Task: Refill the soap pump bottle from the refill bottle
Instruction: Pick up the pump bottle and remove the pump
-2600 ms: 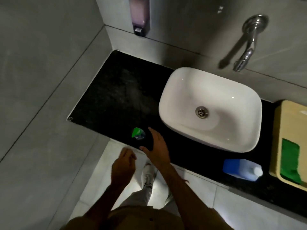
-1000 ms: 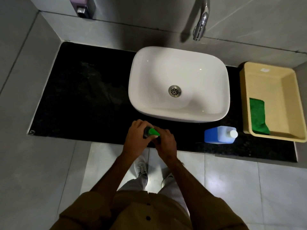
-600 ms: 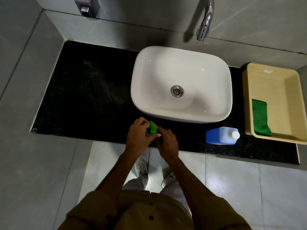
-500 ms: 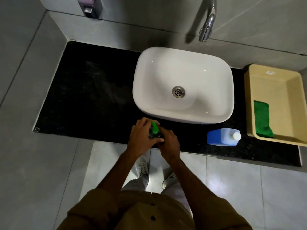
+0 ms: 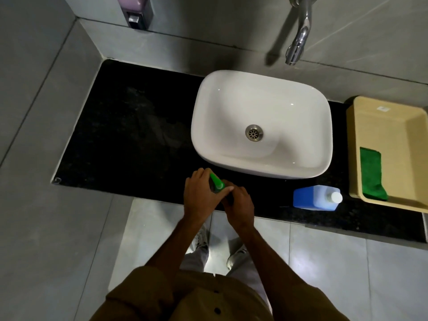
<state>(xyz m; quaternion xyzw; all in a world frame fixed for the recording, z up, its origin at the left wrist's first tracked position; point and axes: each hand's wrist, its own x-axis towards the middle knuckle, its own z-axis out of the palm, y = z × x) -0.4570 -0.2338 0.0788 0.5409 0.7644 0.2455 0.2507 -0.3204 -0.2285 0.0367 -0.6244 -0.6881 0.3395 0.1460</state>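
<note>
The soap pump bottle [image 5: 217, 183] stands at the front edge of the black counter [image 5: 129, 140], just left of the basin. Only its green pump head shows, its spout pointing up-left; the dark body is hidden by my hands. My left hand [image 5: 201, 197] wraps the pump head from the left. My right hand [image 5: 239, 206] grips the bottle from the right, below the pump. The blue refill bottle [image 5: 311, 197] with a white cap [image 5: 336, 197] lies on its side on the counter to the right, apart from both hands.
A white basin [image 5: 261, 123] sits behind the hands, under a chrome tap [image 5: 298, 40]. A beige tray [image 5: 391, 135] holding a green cloth [image 5: 371, 173] stands at the far right. A wall soap dispenser [image 5: 136, 10] hangs at the back left. Grey floor tiles lie below the counter edge.
Both hands have closed on the pump bottle. The green pump head has turned, its spout swinging from pointing right to pointing up-left. The refill bottle has not moved.
</note>
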